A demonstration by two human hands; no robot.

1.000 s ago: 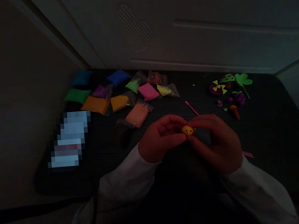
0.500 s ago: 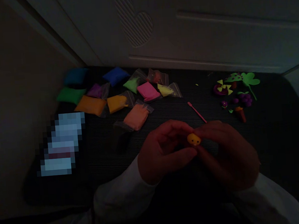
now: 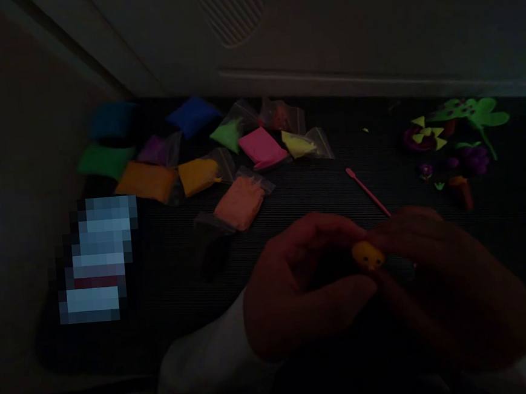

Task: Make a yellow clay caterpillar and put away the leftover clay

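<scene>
Between my two hands is a small yellow clay head (image 3: pixel 368 255) with two dark eyes and a tiny pale spot below them. The fingertips and thumb of my left hand (image 3: pixel 306 284) close on it from the left. From the right, my right hand (image 3: pixel 461 284) pinches it with thumb and fingers. A pink modelling stick (image 3: pixel 367 192) lies on the dark table just beyond the right fingers. The picture is very dim, so the exact finger contacts are hard to make out.
Bags of coloured clay, such as pink (image 3: pixel 263 147), orange (image 3: pixel 147 180) and peach (image 3: pixel 240 203), lie at the back left. A blurred-out bright screen (image 3: pixel 99 258) is at left. Small clay pieces, including a green flower (image 3: pixel 488 112) and purple balls (image 3: pixel 473 159), sit at right.
The view has tilted down and closer, so the table items spread outward in the picture. Both hands still hold the yellow clay head, which appears turned slightly. The scene looks darker.
</scene>
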